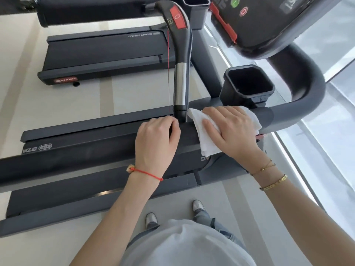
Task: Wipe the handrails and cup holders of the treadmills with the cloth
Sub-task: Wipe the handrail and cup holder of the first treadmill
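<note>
A long dark handrail (76,160) of the near treadmill runs from the left edge to the middle. My left hand (156,143) grips it, fingers curled over its far side. Just to the right, my right hand (230,129) presses a folded white cloth (206,143) flat onto the same rail where it meets the curved grey bar (307,89). A black square cup holder (247,83) stands just beyond the cloth. A second cup holder (196,4) shows at the top edge.
A black and silver grip handle (180,64) with a red button rises just beyond my left hand. The console (255,22) sits at the top right. A second treadmill deck (103,52) lies beyond on the pale floor. My feet (172,214) stand beside the near treadmill.
</note>
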Demonstrator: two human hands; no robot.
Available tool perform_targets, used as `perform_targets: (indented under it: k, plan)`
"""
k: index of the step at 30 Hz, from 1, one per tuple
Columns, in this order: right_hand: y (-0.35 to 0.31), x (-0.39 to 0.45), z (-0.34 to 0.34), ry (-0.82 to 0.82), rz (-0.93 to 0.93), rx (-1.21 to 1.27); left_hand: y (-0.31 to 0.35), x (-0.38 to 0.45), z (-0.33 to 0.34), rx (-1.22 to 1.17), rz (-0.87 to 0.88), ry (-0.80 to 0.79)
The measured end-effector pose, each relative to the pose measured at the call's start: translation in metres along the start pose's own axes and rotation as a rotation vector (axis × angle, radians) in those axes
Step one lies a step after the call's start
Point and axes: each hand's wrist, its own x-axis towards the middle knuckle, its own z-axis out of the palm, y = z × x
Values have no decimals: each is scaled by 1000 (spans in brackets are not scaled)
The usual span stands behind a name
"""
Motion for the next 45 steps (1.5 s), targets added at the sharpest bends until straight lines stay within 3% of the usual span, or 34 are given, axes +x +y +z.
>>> perform_targets:
  k: [8, 18, 25, 31, 36, 41, 45]
  plan:
    - [70, 2, -24, -218, -32, -1, 35, 7, 29, 83, -96, 66]
    - [32, 7, -9, -304, -247, -6, 32, 5, 32, 180, -121, 152]
    - [59, 5, -18, -234, -89, -25, 23, 3, 22, 140, -66, 96]
    - [-11, 24, 7, -309, -219, 5, 5, -1, 8, 199, -91, 108]
    - [9, 10, -5, -298, -300, -14, -7, -6, -1, 190, -100, 96]
    - [18, 16, -6, -206, -28, -61, -7, -8, -1, 174, -94, 97]
    - [-29, 24, 15, -153, -52, -54, -8, -7, -1, 202, -91, 98]
